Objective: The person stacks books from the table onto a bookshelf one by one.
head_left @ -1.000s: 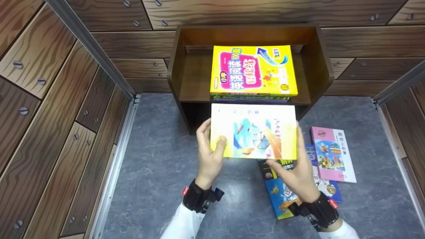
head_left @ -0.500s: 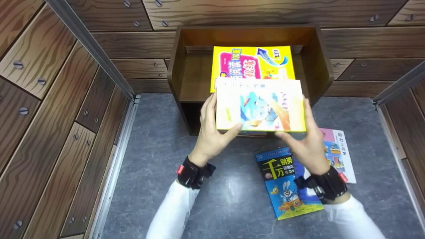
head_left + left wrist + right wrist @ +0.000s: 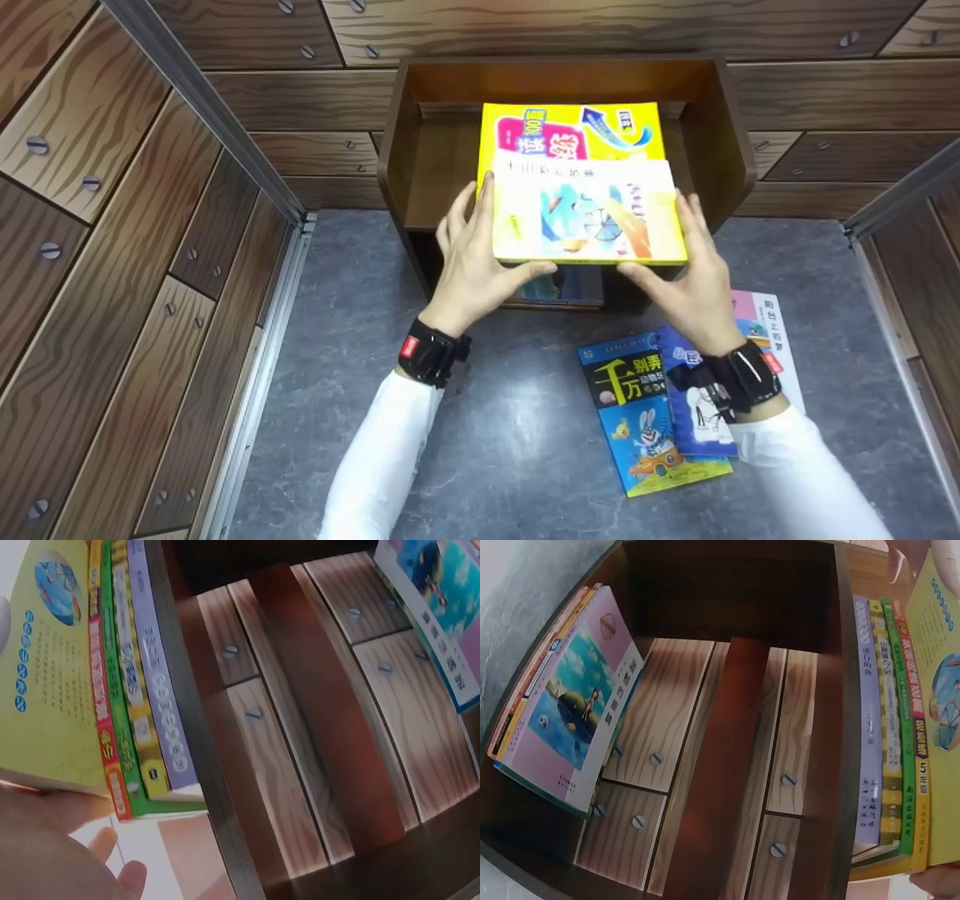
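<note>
A white book with a colorful picture and yellow edging [image 3: 592,217] lies flat between my two hands, over a stack on the upper shelf. My left hand [image 3: 476,259] grips its left side, thumb along the front edge. My right hand [image 3: 694,289] holds the right side the same way. Beneath it is a yellow workbook [image 3: 600,120] with a pink title panel, partly covered by the held book. In the left wrist view, a purple spine [image 3: 161,675] and green spine [image 3: 116,705] show in this stack. The held book's yellow underside [image 3: 941,690] appears in the right wrist view.
The brown wooden bookcase [image 3: 739,150] stands against the plank-patterned wall. Inside its lower compartment lies another stack, topped by a pink-purple book [image 3: 581,701]. On the grey floor at right, a blue rabbit book [image 3: 626,420], a blue book [image 3: 709,420] and a pink-and-white book [image 3: 780,337] overlap.
Both hands have carried the white book forward from in front of the bookcase to over the upper stack, so it now covers the near part of the yellow workbook.
</note>
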A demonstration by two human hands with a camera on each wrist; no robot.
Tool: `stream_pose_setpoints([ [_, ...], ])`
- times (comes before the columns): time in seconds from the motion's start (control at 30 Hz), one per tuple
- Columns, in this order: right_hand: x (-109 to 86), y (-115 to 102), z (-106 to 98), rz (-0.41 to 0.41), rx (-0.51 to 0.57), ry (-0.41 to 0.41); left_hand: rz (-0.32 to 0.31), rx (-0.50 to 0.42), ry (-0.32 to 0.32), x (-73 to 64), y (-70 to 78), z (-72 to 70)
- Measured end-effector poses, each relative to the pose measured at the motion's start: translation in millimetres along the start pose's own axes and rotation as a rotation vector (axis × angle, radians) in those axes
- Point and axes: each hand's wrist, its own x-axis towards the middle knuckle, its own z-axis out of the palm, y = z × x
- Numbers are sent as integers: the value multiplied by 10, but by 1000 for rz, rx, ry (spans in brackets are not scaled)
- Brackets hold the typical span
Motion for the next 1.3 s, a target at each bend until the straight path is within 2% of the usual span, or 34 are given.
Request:
stream_pose_setpoints([
  [0.27,169,53,5,-2,-52,-35,-28,50,-27,203,-74,-11],
  [0.47,293,97,-18,32,-25,-62,-41,82,-59,315,-102,8],
  [0.7,424,160,0,76,15,-88,-121,77,-104,421,-147,28],
  [0.8,467,171,12,77,15,-82,-144,75,-93,457,-168,43],
  [1.0,542,185,53,54,-3,-35,-160,142,-71,531,-184,51],
  [1.3,597,224,117,64,14,25,-204,182,-96,626,-183,29],
])
